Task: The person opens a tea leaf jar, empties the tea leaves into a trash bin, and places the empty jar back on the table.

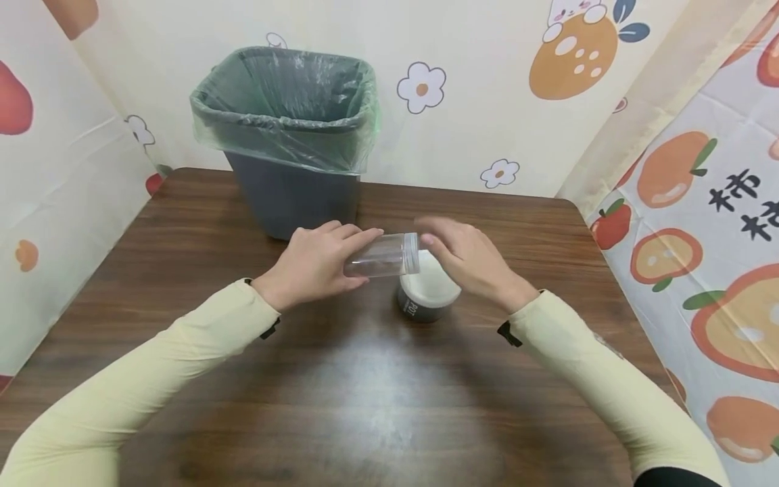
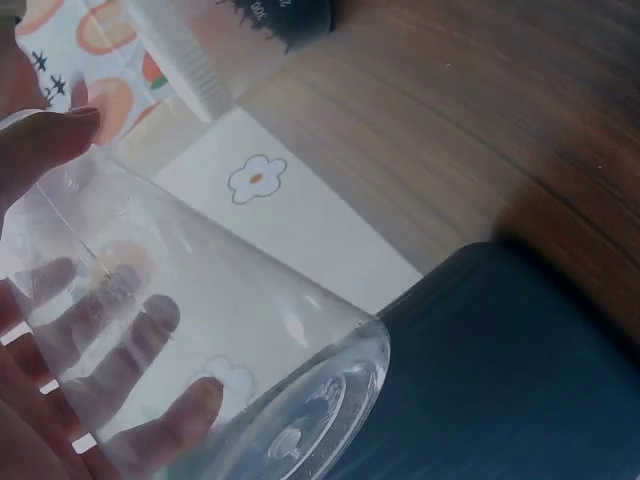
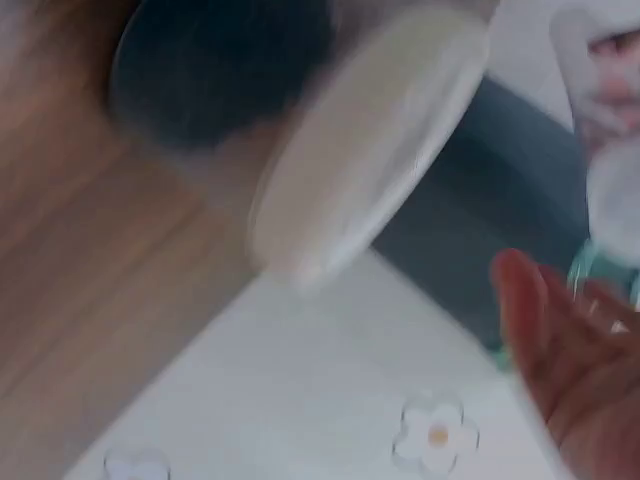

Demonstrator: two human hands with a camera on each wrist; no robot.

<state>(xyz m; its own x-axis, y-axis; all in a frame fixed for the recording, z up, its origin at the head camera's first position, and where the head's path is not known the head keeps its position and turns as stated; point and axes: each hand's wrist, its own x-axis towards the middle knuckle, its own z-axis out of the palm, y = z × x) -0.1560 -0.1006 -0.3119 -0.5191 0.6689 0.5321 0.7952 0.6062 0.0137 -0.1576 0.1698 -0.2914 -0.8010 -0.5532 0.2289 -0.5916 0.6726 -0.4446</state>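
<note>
My left hand (image 1: 313, 260) grips a clear plastic jar (image 1: 379, 258), tipped on its side with the ridged neck end toward the right. Through the wall of the jar (image 2: 200, 300) its fingers show in the left wrist view, and the jar looks see-through with nothing inside. My right hand (image 1: 477, 260) hovers by the neck end, fingers extended and slightly blurred, holding nothing visible. Below and between both hands stands a tub with a white lid (image 1: 433, 277) and a dark lower part (image 1: 420, 311) lettered "POT". That lid (image 3: 370, 150) appears large and blurred in the right wrist view.
A dark bin (image 1: 298, 196) lined with a green plastic bag (image 1: 292, 142) stands at the back left, behind my left hand. The brown wooden table (image 1: 365, 406) meets a fabric backdrop (image 1: 462, 122) with fruit and flower prints at its back and sides.
</note>
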